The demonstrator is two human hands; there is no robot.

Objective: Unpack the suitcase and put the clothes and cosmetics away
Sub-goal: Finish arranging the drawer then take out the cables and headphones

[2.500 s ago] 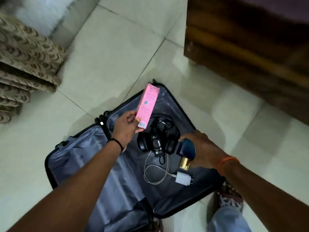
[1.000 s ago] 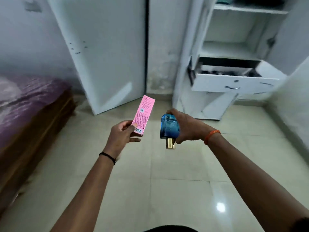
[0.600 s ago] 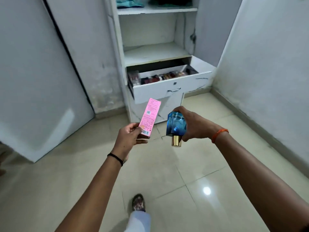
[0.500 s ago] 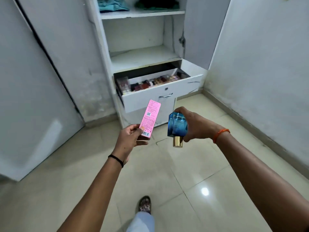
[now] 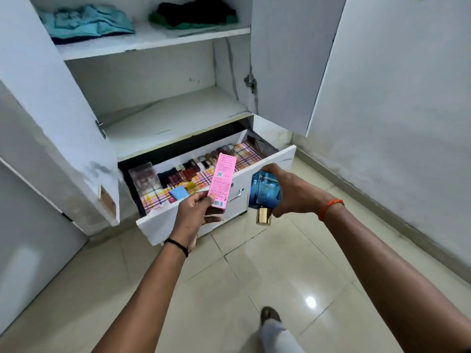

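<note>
View from above of two bare arms reaching toward an open white wardrobe [image 5: 51, 103]. Left hand [image 5: 193, 215], with a thin black band at the wrist, pinching the lower end of a tall pink box [image 5: 221, 180] between thumb and curled fingers, box held nearly upright, barcode end down. Right hand [image 5: 293, 192], with an orange thread at the wrist, wrapped from the right side around a blue glass perfume bottle [image 5: 265, 192], held upside down with its gold cap [image 5: 263, 215] pointing at the floor. Both items held in the air just in front of an open white drawer [image 5: 267, 164], box and bottle close together but apart. Inside the drawer, on a checked lining, a row of small cosmetics [image 5: 183, 171] along the back, a clear case at the left end, a small blue packet near the front. Above the drawer, a bare shelf; higher up, folded teal clothes [image 5: 86, 21] at left and a dark pile with green [image 5: 193, 14] at right. Glossy beige floor tiles [image 5: 280, 276] below, one foot visible near the bottom edge.
</note>
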